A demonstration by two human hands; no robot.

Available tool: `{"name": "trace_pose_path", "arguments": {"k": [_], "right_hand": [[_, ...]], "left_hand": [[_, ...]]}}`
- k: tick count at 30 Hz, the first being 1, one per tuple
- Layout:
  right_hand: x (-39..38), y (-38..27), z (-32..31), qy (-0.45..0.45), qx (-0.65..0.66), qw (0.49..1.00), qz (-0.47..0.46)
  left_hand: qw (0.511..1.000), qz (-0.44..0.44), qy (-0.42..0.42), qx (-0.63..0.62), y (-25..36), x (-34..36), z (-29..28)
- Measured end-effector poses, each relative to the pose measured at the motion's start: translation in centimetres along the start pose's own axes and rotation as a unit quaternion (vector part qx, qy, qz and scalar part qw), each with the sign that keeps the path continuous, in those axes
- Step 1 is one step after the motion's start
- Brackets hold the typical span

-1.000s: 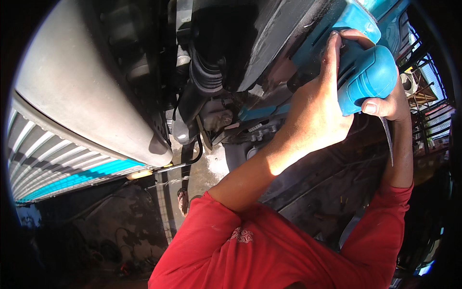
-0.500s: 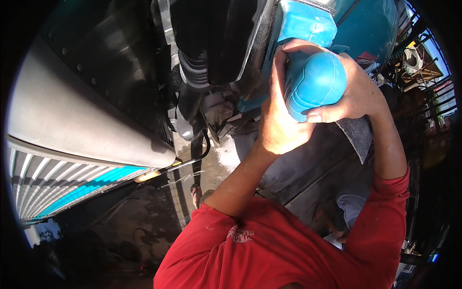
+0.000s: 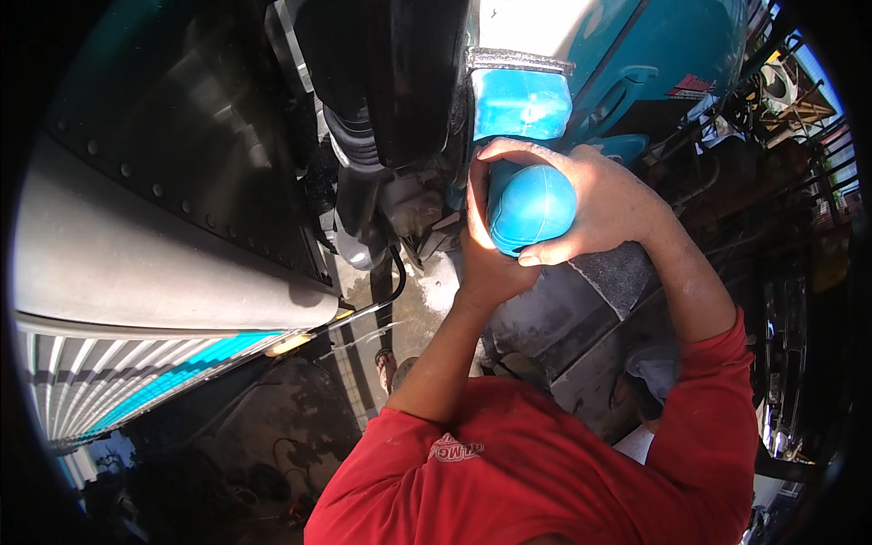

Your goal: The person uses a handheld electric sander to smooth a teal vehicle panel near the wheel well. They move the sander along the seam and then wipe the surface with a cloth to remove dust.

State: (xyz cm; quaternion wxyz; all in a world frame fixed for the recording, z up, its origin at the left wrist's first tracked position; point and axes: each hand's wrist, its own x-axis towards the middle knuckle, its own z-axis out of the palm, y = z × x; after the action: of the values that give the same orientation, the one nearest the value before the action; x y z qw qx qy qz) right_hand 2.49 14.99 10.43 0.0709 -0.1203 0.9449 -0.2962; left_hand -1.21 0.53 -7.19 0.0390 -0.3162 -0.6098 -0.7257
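A glossy blue rounded piece (image 3: 534, 207) with a domed end and a thin seam is clasped between my two hands. My left hand (image 3: 490, 263) curls round its left side and underside. From the right, my right hand (image 3: 613, 202) wraps over it, with the thumb pressed along the lower edge. The palms hide the far part of the piece, so I cannot tell whether it is loose or fixed. Just beyond my fingers is a blue block-shaped part (image 3: 520, 104) of a vehicle. A grey speckled flat sheet (image 3: 616, 272) shows below my right hand; what supports it is hidden.
A teal vehicle panel (image 3: 649, 68) with a handle stands beyond my right hand. Dark ribbed hose (image 3: 350, 132) and black parts lie left of my hands. A grey riveted body panel (image 3: 163, 259) fills the left. Someone's foot (image 3: 386, 368) is on the floor below.
The whole view has shifted, so my hands and the vehicle parts sit lower and further left. Both hands keep their hold on the blue rounded piece.
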Motion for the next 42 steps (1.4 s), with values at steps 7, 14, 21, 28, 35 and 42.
{"name": "trace_pose_path", "arguments": {"k": [7,14,21,28,35,42], "right_hand": [[0.8,1.4,4.5,0.025,-0.037,0.999,-0.032],[0.2,-0.7,-0.3,0.068,0.020,0.989,-0.129],[0.4,-1.3,-0.7,0.049,0.009,0.994,-0.095],[0.4,-1.1,1.0,0.006,0.004,0.999,-0.033],[0.3,-4.1,-6.3,0.041,0.003,0.984,-0.172],[-0.9,-6.5,-14.8,0.043,-0.001,0.979,-0.197]], "left_hand": [[0.999,-0.030,0.010,-0.044,-2.6,-2.1,-0.8],[0.997,0.027,-0.019,-0.065,3.1,1.1,-1.5],[0.997,0.058,-0.004,-0.052,2.5,1.6,-1.1],[0.999,0.011,-0.011,-0.045,1.4,0.1,-1.5],[0.991,0.108,-0.040,-0.063,7.4,5.3,-1.0],[0.986,0.138,-0.048,-0.083,15.3,11.3,1.0]]}}
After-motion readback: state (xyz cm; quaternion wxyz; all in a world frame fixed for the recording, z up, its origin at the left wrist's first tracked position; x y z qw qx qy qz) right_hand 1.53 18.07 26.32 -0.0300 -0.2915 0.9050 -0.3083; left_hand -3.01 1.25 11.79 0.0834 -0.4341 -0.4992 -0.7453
